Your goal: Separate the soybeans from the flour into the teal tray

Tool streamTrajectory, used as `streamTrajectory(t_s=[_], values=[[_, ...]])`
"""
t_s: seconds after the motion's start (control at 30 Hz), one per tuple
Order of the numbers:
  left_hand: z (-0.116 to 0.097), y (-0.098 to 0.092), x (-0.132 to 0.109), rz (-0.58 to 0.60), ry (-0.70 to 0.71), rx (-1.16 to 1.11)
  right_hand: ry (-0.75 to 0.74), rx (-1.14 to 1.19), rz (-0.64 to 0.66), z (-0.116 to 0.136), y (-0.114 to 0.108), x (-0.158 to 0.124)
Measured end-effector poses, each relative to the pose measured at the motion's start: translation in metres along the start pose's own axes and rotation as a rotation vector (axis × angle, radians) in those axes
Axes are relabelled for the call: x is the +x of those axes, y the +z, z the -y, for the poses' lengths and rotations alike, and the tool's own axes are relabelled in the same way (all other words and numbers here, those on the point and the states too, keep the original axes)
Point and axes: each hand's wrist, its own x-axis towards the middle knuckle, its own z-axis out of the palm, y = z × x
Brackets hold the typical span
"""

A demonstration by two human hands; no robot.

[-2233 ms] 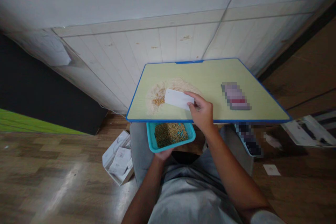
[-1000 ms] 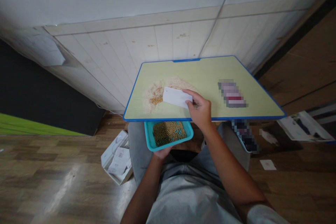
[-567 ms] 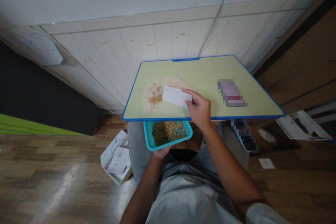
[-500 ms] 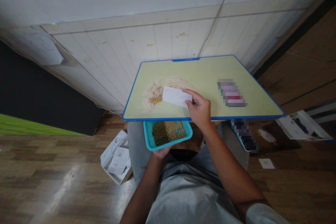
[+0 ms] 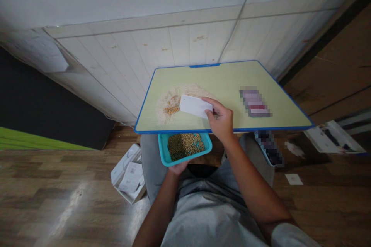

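Observation:
My right hand (image 5: 222, 120) pinches a white card (image 5: 194, 106) flat over the pale green tray table (image 5: 220, 79) with a blue rim. The card's left edge sits beside a small cluster of yellow beans (image 5: 171, 110) inside a spread of pale rice grains (image 5: 166, 102). My left hand (image 5: 179, 167) grips a teal basket (image 5: 165, 153) from below, just under the table's near edge. The basket holds many yellow-brown beans (image 5: 184, 145). Most of the left hand's fingers are hidden beneath the basket.
A blurred rectangular object (image 5: 255, 102) lies on the table's right half. On the wooden floor, an open white box (image 5: 129, 177) sits at left. Papers (image 5: 333, 137) and a small slip (image 5: 293, 179) lie at right. A white panelled wall stands behind the table.
Almost nothing has changed. The card and my right hand stay at the bean cluster, and the basket stays under the table edge; only the view has shifted slightly.

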Motion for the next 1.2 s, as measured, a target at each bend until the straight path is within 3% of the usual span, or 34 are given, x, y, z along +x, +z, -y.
streamTrajectory(t_s=[0.2, 0.37, 0.73, 1.2], values=[[0.0, -0.001, 0.0, 0.046, -0.011, -0.022, -0.011, 0.014, -0.075, -0.004, -0.001, 0.001], [0.0, -0.002, -0.002, 0.015, -0.011, 0.007, -0.002, -0.012, -0.148, -0.002, -0.002, 0.003], [0.001, 0.008, -0.003, 0.028, 0.003, -0.023, -0.024, -0.03, -0.06, -0.004, 0.0, 0.003], [0.002, 0.001, -0.002, 0.085, -0.005, -0.016, -0.026, -0.04, -0.056, -0.004, 0.0, 0.002]])
